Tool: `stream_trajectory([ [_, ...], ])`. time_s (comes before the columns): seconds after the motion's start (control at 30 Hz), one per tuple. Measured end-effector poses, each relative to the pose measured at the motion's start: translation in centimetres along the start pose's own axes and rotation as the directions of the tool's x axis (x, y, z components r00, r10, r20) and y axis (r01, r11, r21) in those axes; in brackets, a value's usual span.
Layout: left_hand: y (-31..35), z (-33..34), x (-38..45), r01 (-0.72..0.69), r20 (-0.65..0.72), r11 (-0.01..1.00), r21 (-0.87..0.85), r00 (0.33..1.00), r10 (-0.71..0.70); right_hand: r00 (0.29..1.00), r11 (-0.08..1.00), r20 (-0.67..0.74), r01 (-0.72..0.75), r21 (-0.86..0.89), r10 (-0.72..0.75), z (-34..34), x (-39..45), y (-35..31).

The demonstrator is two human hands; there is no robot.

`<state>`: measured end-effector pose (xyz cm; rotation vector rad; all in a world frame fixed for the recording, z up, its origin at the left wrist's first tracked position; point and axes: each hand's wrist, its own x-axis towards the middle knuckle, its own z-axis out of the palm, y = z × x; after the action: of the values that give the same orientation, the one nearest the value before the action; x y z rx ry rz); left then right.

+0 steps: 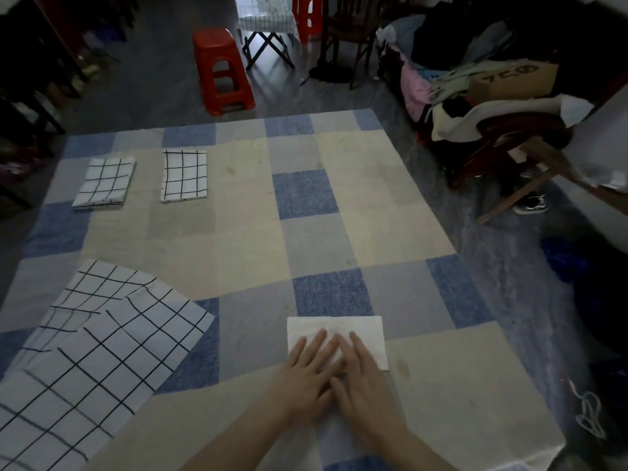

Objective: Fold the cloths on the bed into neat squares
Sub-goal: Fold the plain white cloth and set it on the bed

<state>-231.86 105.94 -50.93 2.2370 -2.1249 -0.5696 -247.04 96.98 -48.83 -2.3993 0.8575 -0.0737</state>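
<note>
Lying unfolded at the bed's [356, 198] near left is a checked cloth [88, 362], two folded ones [103, 182] beyond, while left hand [304, 379] and right hand [365, 385] press flat-fingered, gripping nothing, on a folded white cloth [334, 326].

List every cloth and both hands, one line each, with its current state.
White cloth: folded, flat under both hands.
Near checked cloth: unfolded, rumpled.
Far left checked cloth: folded.
Far right checked cloth: folded.
Left hand: fingers straight, pressing the white cloth.
Right hand: fingers straight, pressing it too.
</note>
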Motion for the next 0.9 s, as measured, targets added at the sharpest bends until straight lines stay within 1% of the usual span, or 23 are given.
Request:
stream_trajectory([
  [0.07,0.1,-0.3,-0.2,0.003,0.008,1.000,-0.002,1.000,-0.003,0.997,0.990,0.041,0.070,-0.122,-0.066,0.8,-0.8,0.7],
  [0.1,0.0,-0.5,-0.2,0.005,0.014,1.000,0.001,1.000,-0.005,0.995,0.979,0.067,0.084,-0.183,-0.073,0.7,-1.0,1.0],
  [0.17,-0.1,-0.6,-0.2,0.002,0.032,1.000,-0.005,0.999,-0.002,0.996,0.967,0.083,0.036,-0.253,-0.016,0.1,-1.4,1.5],
  [0.23,-0.1,-0.8,-0.2,0.010,0.089,1.000,-0.020,0.996,-0.009,0.996,0.961,0.054,-0.054,-0.271,0.072,-0.5,-1.8,2.2],
  [0.27,-0.1,-0.9,-0.1,0.020,0.104,0.999,-0.029,0.994,-0.017,0.994,0.956,0.022,-0.097,-0.278,0.107,-0.8,-2.0,2.5],
  [0.33,0.1,-1.2,0.0,0.033,0.082,0.999,-0.030,0.996,-0.030,0.982,0.944,-0.070,-0.186,-0.272,0.173,-1.4,-2.2,3.0],
  [0.37,0.3,-1.3,0.1,0.015,0.054,0.999,-0.031,0.998,-0.013,0.972,0.942,-0.099,-0.232,-0.241,0.213,-1.8,-2.2,2.9],
  [0.43,0.6,-1.7,0.1,0.005,0.071,0.998,-0.070,0.997,0.000,0.945,0.940,-0.147,-0.312,-0.137,0.292,-2.7,-1.6,2.2],
  [0.47,0.7,-1.8,0.2,0.007,0.078,0.998,-0.069,0.997,-0.001,0.927,0.937,-0.175,-0.346,-0.049,0.333,-3.0,-1.1,1.9],
  [0.5,0.8,-2.0,0.3,0.016,0.090,0.998,-0.062,0.996,-0.010,0.911,0.926,-0.168,-0.369,0.073,0.376,-3.5,-0.5,1.5],
  [0.57,1.0,-2.1,0.4,0.032,0.096,0.998,-0.050,0.995,-0.027,0.858,0.833,-0.088,-0.459,0.308,0.506,-4.6,0.7,0.8],
  [0.63,1.0,-2.1,0.4,0.037,0.098,0.998,-0.053,0.995,-0.032,0.772,0.694,0.012,-0.578,0.429,0.635,-5.0,1.8,0.9],
  [0.67,1.1,-2.1,0.3,0.035,0.102,0.998,-0.058,0.994,-0.029,0.721,0.626,0.066,-0.640,0.446,0.690,-5.1,2.2,0.9],
  [0.73,1.1,-2.2,0.4,0.034,0.100,0.998,-0.057,0.995,-0.028,0.658,0.545,0.138,-0.707,0.451,0.740,-5.0,2.8,1.2],
  [0.8,1.1,-2.1,0.5,0.042,0.118,0.998,-0.050,0.992,-0.036,0.651,0.532,0.188,-0.726,0.436,0.735,-4.9,3.0,1.0],
  [0.9,1.4,-2.4,0.6,0.062,0.148,0.997,-0.037,0.987,-0.056,0.699,0.576,0.186,-0.687,0.443,0.691,-4.7,3.1,0.7],
])
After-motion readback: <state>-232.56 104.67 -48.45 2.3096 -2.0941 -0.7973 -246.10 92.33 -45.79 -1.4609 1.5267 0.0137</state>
